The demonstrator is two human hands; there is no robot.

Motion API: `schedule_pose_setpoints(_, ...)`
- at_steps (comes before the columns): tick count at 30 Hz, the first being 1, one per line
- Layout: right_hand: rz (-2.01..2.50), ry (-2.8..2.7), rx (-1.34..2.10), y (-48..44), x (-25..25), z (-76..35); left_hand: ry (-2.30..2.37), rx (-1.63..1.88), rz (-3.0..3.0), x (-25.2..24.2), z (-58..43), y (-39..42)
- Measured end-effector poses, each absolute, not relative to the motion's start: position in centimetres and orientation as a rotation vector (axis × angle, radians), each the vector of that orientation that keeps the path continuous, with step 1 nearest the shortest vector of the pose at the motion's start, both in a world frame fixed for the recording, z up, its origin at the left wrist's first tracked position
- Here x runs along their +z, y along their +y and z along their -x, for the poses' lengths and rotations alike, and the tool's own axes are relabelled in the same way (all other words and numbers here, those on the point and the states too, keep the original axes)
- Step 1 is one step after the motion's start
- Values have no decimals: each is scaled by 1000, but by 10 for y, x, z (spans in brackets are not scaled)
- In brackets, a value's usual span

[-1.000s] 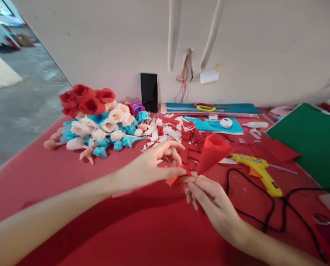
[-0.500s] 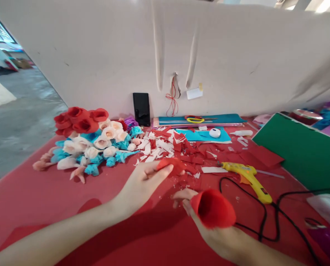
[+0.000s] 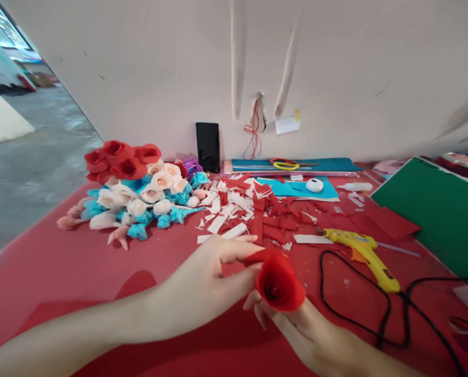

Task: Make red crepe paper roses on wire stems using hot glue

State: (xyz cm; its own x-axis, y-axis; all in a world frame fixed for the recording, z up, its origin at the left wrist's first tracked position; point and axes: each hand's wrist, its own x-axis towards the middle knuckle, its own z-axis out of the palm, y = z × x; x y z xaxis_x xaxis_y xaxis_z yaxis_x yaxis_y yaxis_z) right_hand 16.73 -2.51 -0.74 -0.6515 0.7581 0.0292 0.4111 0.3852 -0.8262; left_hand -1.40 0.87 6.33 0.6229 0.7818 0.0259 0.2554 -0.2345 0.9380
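Observation:
A rolled red paper flower [image 3: 278, 285] faces the camera, its open mouth showing a spiral inside. My right hand [image 3: 297, 330] grips it from below by its base. My left hand [image 3: 214, 275] reaches in from the left and pinches the flower's upper left edge with thumb and fingers, holding a red petal piece against it. Both hands hover just above the red table covering [image 3: 80, 277], in front of a scatter of red and white paper scraps [image 3: 249, 214].
A pile of finished red, cream and blue paper flowers [image 3: 135, 188] lies at the left. A yellow glue gun [image 3: 365, 251] with a black cord [image 3: 379, 314] lies right of my hands. Green sheet [image 3: 438, 214], blue sheets, scissors [image 3: 285, 165] and a black phone [image 3: 208, 146] line the back wall.
My left hand brought a red petal piece from the scrap pile to the flower. My right hand turned the flower so its mouth faces the camera.

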Motion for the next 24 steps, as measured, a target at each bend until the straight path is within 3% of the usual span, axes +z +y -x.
schedule_pose_setpoints(24, 1189, -2161, 1015, -28, -19, -164, 936, 536, -1561, 84, 16, 9)
